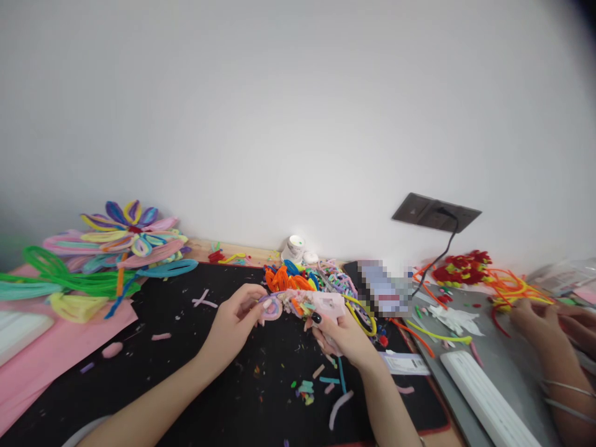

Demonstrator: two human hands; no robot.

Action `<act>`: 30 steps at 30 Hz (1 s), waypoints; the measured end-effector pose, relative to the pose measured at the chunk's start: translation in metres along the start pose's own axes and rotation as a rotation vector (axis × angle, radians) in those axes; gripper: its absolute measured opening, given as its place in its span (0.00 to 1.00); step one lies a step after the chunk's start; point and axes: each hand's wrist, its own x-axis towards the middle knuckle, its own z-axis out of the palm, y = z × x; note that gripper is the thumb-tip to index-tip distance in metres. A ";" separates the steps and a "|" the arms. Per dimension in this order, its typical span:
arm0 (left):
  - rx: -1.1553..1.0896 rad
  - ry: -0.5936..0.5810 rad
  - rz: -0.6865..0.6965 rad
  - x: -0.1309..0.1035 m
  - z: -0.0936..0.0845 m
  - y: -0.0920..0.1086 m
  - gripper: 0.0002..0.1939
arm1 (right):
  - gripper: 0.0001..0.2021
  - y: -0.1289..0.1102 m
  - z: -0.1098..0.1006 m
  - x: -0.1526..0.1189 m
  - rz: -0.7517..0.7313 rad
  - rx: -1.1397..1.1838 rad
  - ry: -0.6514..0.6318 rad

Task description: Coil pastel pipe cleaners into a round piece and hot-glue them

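Note:
My left hand (242, 316) is closed, its thumb and fingers pinching a pink and purple pipe-cleaner coil (270, 308). Close to its right, my right hand (342, 335) wraps around a pale pink hand tool (329, 304), shaped somewhat like a small glue gun. The tool's front end is hard to make out against the colourful scraps behind it. Just beyond both hands lie orange pipe-cleaner loops (285, 279) and a pile of mixed pastel pieces (336, 277). A yellow pipe-cleaner loop (367, 321) curves out to the right of the tool.
Cut scraps (305, 391) dot the black mat (186, 372). Pipe-cleaner flowers (133, 230) and green loops (84, 282) lie left. A white cup (294, 246) stands by the wall. Right are a blurred phone (379, 288), a white case (484, 397), a cable (440, 261) and another person's hands (535, 329).

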 end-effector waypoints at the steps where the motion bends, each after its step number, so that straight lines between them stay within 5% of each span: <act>1: 0.004 0.006 0.000 0.000 0.000 0.001 0.05 | 0.15 0.000 0.000 0.000 -0.003 0.002 0.003; 15: -0.068 0.128 -0.021 0.004 -0.002 0.003 0.09 | 0.16 -0.004 0.001 -0.002 -0.002 0.011 -0.025; 22: -0.105 0.056 -0.038 0.001 -0.001 0.000 0.09 | 0.16 0.001 0.001 -0.001 -0.013 0.000 0.023; 30: -0.130 0.101 -0.070 0.004 0.002 0.007 0.11 | 0.15 0.003 -0.001 0.000 0.002 -0.009 0.014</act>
